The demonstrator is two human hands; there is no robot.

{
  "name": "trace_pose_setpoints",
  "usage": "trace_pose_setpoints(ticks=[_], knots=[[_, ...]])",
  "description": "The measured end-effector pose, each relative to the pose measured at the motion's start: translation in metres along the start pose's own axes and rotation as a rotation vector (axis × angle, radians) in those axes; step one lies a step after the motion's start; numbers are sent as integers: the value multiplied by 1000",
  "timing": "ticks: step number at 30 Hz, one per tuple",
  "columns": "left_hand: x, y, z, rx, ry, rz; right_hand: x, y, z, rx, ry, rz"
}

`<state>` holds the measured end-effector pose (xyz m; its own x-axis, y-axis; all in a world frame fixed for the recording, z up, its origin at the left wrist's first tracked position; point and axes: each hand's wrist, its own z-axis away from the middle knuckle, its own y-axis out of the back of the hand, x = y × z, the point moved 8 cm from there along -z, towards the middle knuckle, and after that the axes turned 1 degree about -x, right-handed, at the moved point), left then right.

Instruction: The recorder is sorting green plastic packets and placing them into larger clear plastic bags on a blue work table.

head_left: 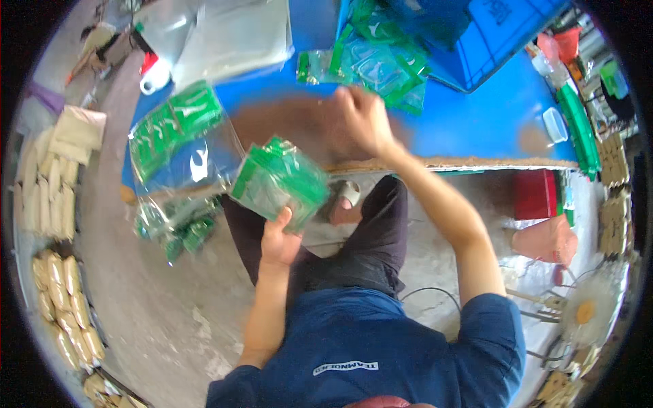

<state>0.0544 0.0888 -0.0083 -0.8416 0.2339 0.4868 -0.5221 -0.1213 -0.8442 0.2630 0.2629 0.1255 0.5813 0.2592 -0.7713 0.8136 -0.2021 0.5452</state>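
Note:
My left hand point(281, 241) grips a stack of clear plastic bags with green printing point(282, 177), held over my lap at the table's near edge. The thumb lies on top of the stack; the fingers are beneath it. Over the worn brown patch of the blue table, my right hand point(362, 121) is curled closed and a little blurred. Its fingertips are hidden, so whatever it may hold cannot be made out. Just beyond it lies a loose heap of green and clear packets point(381, 71), spilling from a blue bin point(493, 44).
More green-printed bags point(177, 126) lie at the table's left, with packets point(183, 231) hanging below the edge. Clear plastic sheets point(235, 41) and a white tape roll point(156, 77) are behind. A small clear tray point(555, 126) sits right. A fan point(585, 313) stands lower right.

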Motion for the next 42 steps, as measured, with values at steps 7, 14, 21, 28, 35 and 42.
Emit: trace_pose_setpoints(ticks=[7, 14, 21, 28, 35, 42], knots=[[6, 1, 29, -35, -50, -103, 92, -4, -77, 82, 82, 734], [22, -37, 40, -449, 130, 287, 40, -14, -14, -58, 242, 610], [-13, 45, 24, 42, 183, 187, 8, 11, 21, -72, 215, 652], [-2, 11, 15, -65, 190, 201, -33, -17, 120, -329, 565, 613], [-3, 4, 4, 33, 75, -44, -23, -2, 22, 69, 383, 407], [-6, 29, 14, -104, 61, 111, -19, -22, 87, -363, 542, 154]])
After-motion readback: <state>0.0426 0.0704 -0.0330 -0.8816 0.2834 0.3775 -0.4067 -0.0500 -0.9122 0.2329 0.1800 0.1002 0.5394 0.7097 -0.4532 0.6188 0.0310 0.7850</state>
